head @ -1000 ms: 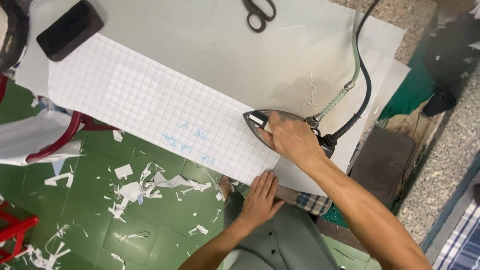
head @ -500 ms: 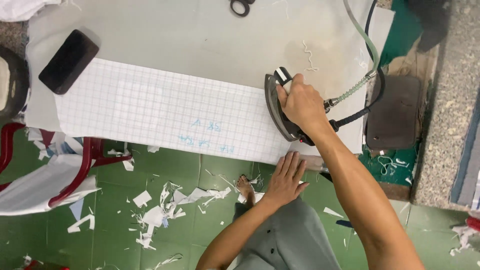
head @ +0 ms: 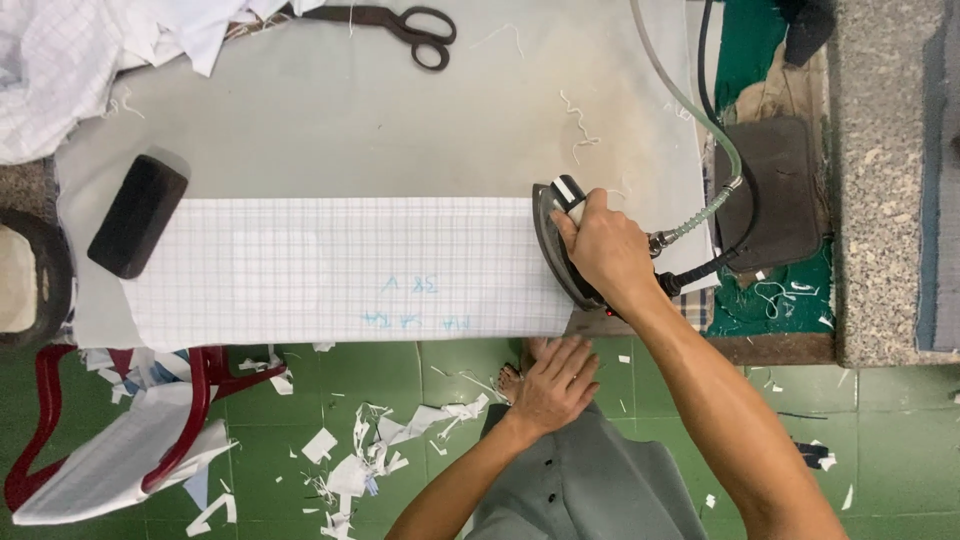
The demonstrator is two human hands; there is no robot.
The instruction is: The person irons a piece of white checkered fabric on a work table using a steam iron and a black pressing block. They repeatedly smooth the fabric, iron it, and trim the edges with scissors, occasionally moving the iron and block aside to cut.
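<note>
Left hand (head: 556, 382) nearest: palm down, fingers spread flat, resting just below table (head: 330, 110) edge, holding nothing. Right arm reaches up from lower right, wrist bent; right hand (head: 606, 250) grip closed around handle of iron (head: 552, 232). Iron sits at right end of checked fabric (head: 340, 268), long axis running near-to-far, slightly tilted; hose and cord trail right. Fabric strip runs left-right across table. Black block (head: 137, 215) at left end. Scissors (head: 395, 20) at far edge.
</note>
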